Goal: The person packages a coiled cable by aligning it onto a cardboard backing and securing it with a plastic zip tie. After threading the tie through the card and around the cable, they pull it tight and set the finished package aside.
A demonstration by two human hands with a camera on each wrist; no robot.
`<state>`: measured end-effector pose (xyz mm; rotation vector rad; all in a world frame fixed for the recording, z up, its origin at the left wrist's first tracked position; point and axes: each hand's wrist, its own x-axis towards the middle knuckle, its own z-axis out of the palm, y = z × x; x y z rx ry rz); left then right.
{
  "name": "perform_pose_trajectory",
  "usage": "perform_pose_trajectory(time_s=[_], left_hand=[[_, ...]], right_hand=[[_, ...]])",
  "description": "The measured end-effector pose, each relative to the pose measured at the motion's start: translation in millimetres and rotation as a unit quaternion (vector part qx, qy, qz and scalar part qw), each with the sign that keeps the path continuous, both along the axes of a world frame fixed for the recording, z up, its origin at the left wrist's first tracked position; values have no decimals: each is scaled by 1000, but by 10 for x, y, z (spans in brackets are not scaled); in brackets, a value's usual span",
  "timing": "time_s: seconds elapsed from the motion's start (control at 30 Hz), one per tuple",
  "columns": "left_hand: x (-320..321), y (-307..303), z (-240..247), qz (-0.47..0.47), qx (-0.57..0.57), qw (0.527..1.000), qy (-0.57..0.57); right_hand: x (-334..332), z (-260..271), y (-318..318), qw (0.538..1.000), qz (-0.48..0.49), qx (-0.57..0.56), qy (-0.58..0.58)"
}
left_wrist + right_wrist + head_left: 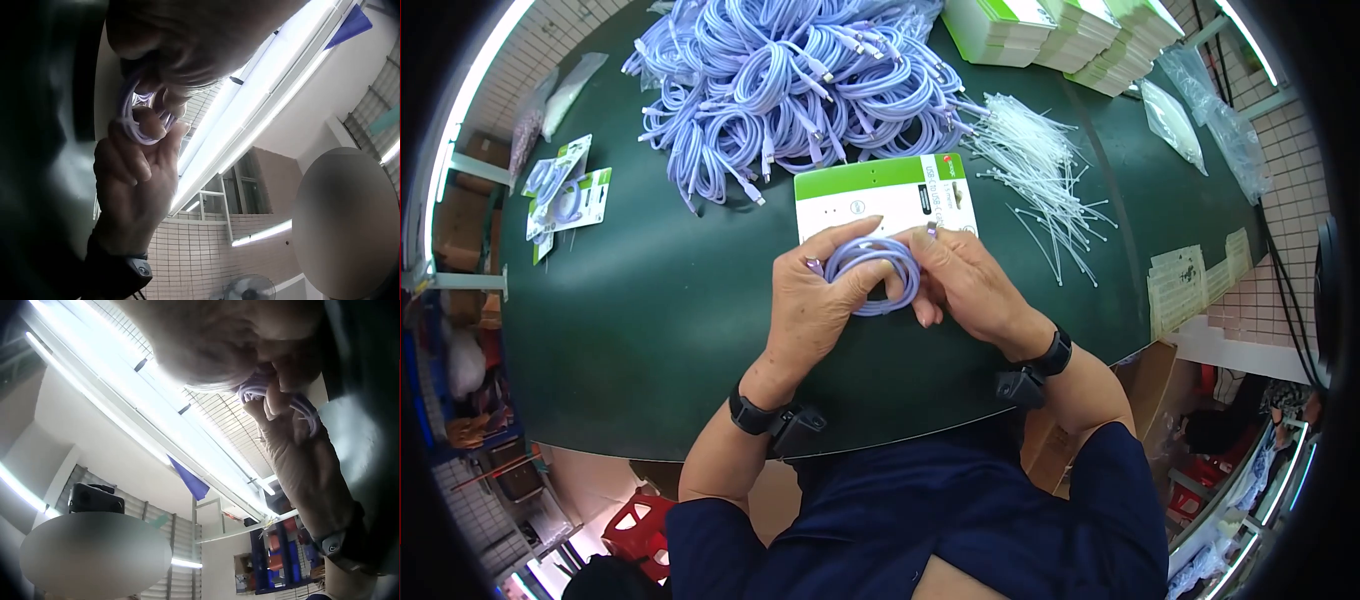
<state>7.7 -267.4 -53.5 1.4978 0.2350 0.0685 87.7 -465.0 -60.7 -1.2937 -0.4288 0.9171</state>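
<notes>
Fingers, left hand [812, 295]: clamped on the coil of lilac cable [880, 309]. The thumb lies across the front face of the coil, its tip over the central opening; the index finger extends along the upper left rim. A metal-tipped connector [814, 267] projects at the left side, between thumb and index finger.

Fingers, right hand [975, 285]: closed on the right side of the coil. Thumb and index finger meet at the upper right rim, where a second connector [931, 230] projects above them. The remaining fingers are bent beside the lower right rim; their exact contact cannot be told. Both wrist views show the coil between the two hands, partly in shadow.

Coil position: held above the near edge of a green-and-white printed card [830, 207], which lies flat on the dark green table [640, 350].

Beyond the card: a large pile of lilac cables [785, 90]. Right of the pile: loose white cable ties [1030, 145], with stacks of cards [1000, 35] behind. Far left: carded cables [585, 200]. Each wrist carries a black strap [752, 412] with a camera unit.
</notes>
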Motion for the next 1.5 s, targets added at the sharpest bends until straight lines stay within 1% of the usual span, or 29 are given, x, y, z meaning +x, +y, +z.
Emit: perform_pose_trajectory(time_s=[0.07,0.13,0.23,0.33,0.43,0.53,0.57,0.63,0.67,0.7,0.73,0.8,0.83,0.9,0.93,0.97,1.0,1.07,1.1,1.17,1.2,1.27,1.3,1.33,1.4,1.43,1.47,1.5], left_hand=[[-8,22,-20,-23,58,998,-26],[-11,-16,20,-12,52,998,-46],[-3,-57,27,6,34,996,-76],[18,-7,-54,-17,137,980,-143],[1,-15,-34,-24,165,977,-134],[26,-4,-52,-36,183,973,-138],[37,3,-66,-45,187,970,-146],[28,-10,-49,-50,192,968,-153],[29,-56,-48,-41,226,957,-175],[32,-113,-32,-33,259,945,-196],[30,-146,-25,-24,290,932,-217],[16,-159,-30,-13,281,934,-218],[16,-154,-31,-4,274,936,-219],[13,-119,-31,5,268,938,-218],[16,-66,-28,-12,291,928,-234],[25,-3,-21,-28,313,916,-250],[34,52,-13,-43,335,903,-266],[30,139,65,-56,357,897,-255],[27,173,119,-72,379,889,-246],[43,230,181,-88,397,883,-236],[50,262,201,-100,347,913,-189],[42,294,195,-124,240,958,-91],[29,293,143,-123,238,959,-88],[30,300,66,-127,173,974,-72],[66,326,-9,-137,47,988,-45],[76,291,14,-137,49,988,-48],[77,205,47,-98,-42,994,-34],[73,116,82,-60,-132,989,-18]], right_hand=[[-16,39,28,999,10,-4,-32],[-47,73,43,996,30,-20,-81],[-25,122,26,996,29,-33,-77],[-4,136,13,996,22,-46,-70],[-14,148,28,996,13,-62,-63],[-102,203,73,995,-63,-15,-78],[-97,205,77,995,-61,-14,-79],[-93,179,81,986,-97,-24,-134],[-85,162,85,979,-115,-29,-163],[-83,137,85,979,-115,-30,-164],[-80,99,81,968,-120,-34,-216],[-79,25,75,939,-127,-40,-317],[-67,-4,76,939,-126,-40,-316],[-22,-57,69,971,-103,-24,-214],[-11,-69,60,983,-91,-17,-161],[-4,-60,46,983,-89,-17,-161],[9,-33,31,992,-66,-17,-110],[10,31,14,1000,-23,-18,-4],[-10,75,21,1000,-23,-19,-2],[-63,190,65,997,-15,-43,-66],[-84,216,82,994,-10,-56,-97],[-113,215,99,992,-6,-64,-111],[-122,213,106,989,-3,-71,-130],[-116,215,116,986,0,-75,-152],[-85,219,116,988,-18,-63,-141],[-66,217,102,990,-36,-53,-128],[-44,217,84,991,-53,-43,-115],[-15,205,64,991,-54,-42,-119]])
